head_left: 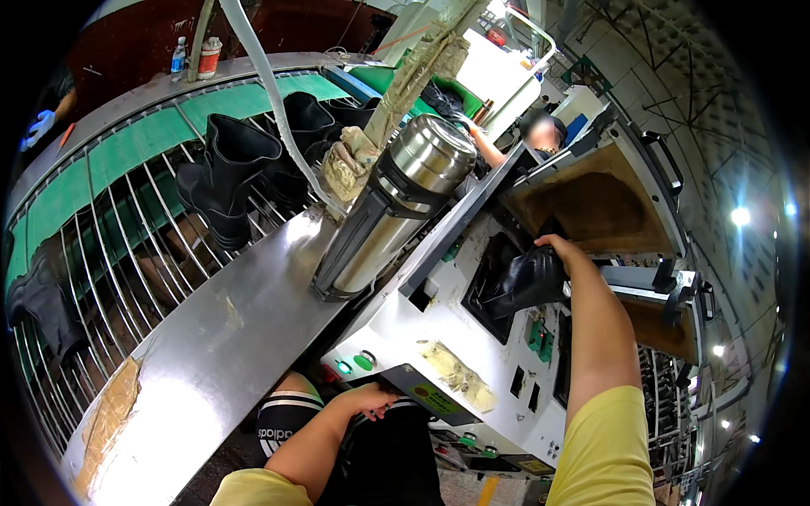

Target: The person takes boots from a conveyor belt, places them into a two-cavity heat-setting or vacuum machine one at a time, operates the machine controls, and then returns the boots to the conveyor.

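Observation:
My right hand [557, 246] is closed on a black boot [527, 278], gripping it near its upper end. The boot lies tilted over a dark recess [485, 291] in the top of a white machine [447, 316], beneath a raised lid with a brown inner face [595, 198]. Low in front of the machine, my left hand [371, 400] hangs beside the edge of a dark control panel [426, 394]. Its fingers are loosely bent and a little apart, with nothing seen in them.
Black boots [228, 177] stand on a metal rod rack [152, 228] at left, beside green matting [135, 126]. A large steel flask [396, 202] stands on the metal ledge [228, 325]. Another person [540, 135] is beyond the machine; a gloved hand [40, 128] shows far left.

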The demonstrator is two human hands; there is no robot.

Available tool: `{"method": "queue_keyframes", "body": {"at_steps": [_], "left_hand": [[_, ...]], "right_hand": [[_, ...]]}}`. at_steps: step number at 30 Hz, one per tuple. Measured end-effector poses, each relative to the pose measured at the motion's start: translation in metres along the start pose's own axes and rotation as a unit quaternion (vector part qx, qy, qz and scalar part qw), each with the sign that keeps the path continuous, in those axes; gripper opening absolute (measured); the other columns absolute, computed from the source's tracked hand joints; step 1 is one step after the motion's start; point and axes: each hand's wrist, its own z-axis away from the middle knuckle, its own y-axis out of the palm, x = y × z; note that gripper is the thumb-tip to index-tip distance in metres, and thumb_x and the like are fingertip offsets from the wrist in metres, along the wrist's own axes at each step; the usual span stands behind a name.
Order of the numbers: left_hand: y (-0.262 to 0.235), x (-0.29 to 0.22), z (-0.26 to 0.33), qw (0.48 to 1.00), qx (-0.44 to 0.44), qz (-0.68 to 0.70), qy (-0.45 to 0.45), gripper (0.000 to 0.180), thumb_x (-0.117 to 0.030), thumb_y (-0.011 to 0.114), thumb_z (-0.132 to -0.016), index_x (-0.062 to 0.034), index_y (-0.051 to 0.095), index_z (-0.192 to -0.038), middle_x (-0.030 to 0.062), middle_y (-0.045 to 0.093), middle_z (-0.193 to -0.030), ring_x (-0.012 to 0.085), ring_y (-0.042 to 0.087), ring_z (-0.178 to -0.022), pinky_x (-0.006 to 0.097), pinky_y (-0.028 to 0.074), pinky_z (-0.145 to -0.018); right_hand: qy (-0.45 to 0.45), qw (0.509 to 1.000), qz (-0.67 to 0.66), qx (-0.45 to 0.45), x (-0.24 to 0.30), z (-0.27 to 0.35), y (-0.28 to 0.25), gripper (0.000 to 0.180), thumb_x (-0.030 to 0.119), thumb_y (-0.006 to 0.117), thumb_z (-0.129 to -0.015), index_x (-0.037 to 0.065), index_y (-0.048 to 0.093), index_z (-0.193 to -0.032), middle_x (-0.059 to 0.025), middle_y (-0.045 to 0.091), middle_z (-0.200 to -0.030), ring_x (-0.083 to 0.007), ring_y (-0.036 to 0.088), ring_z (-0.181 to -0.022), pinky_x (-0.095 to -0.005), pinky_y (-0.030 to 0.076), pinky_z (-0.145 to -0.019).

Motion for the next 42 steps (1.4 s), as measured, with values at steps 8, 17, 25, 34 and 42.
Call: {"method": "queue_keyframes", "body": {"at_steps": [8, 17, 25, 34, 42], "left_hand": [[0.001, 0.006, -0.016, 1.000, 0.006, 0.000, -0.019, 0.045, -0.042, 0.061, -0.087, -0.0005, 0.059, -0.103, 0.0083, 0.059, -0.079, 0.0213, 0.064, -0.072, 0.039, 0.057, -0.065], [-0.005, 0.004, -0.017, 1.000, -0.011, 0.018, 0.009, 0.040, -0.038, 0.063, -0.086, -0.0017, 0.059, -0.101, 0.0077, 0.060, -0.079, 0.0201, 0.063, -0.069, 0.037, 0.056, -0.064], [0.001, -0.005, -0.014, 0.995, -0.085, -0.002, 0.048, 0.034, -0.031, 0.061, -0.087, -0.0006, 0.061, -0.103, 0.0081, 0.063, -0.082, 0.0185, 0.063, -0.069, 0.033, 0.054, -0.061], [0.007, 0.032, -0.048, 0.930, -0.231, -0.199, 0.204, 0.049, -0.042, 0.067, -0.080, -0.0074, 0.061, -0.114, 0.0185, 0.067, -0.101, 0.0353, 0.064, -0.095, 0.040, 0.051, -0.081], [0.039, -0.014, -0.051, 0.744, -0.291, -0.328, 0.504, 0.040, -0.022, 0.065, -0.084, -0.0074, 0.059, -0.121, 0.0153, 0.059, -0.123, 0.0329, 0.052, -0.119, 0.041, 0.039, -0.102]], "right_hand": [[0.025, 0.999, -0.005, 0.040, 0.008, -0.016, 0.002, 0.037, 0.029, 0.076, -0.061, 0.006, 0.067, -0.088, -0.0120, 0.068, -0.083, -0.0288, 0.066, -0.069, -0.0423, 0.055, -0.070], [-0.001, 1.000, 0.001, -0.027, -0.011, -0.007, 0.077, 0.055, 0.025, 0.077, -0.060, 0.000, 0.058, -0.105, -0.0159, 0.067, -0.093, -0.0294, 0.068, -0.077, -0.0451, 0.055, -0.076], [0.032, 0.996, 0.040, -0.074, -0.041, -0.044, 0.080, 0.067, 0.027, 0.078, -0.061, -0.001, 0.051, -0.116, -0.0179, 0.065, -0.100, -0.0302, 0.068, -0.082, -0.0474, 0.055, -0.076], [-0.071, 0.988, 0.115, -0.069, -0.047, -0.033, 0.082, 0.085, 0.059, 0.062, -0.073, 0.000, 0.048, -0.133, -0.0295, 0.048, -0.133, -0.0372, 0.049, -0.124, -0.0409, 0.037, -0.105], [-0.249, 0.945, 0.200, 0.066, -0.043, 0.066, 0.047, 0.096, 0.051, 0.077, -0.059, 0.000, 0.048, -0.134, -0.0254, 0.052, -0.131, -0.0331, 0.050, -0.124, -0.0350, 0.040, -0.103]]}}
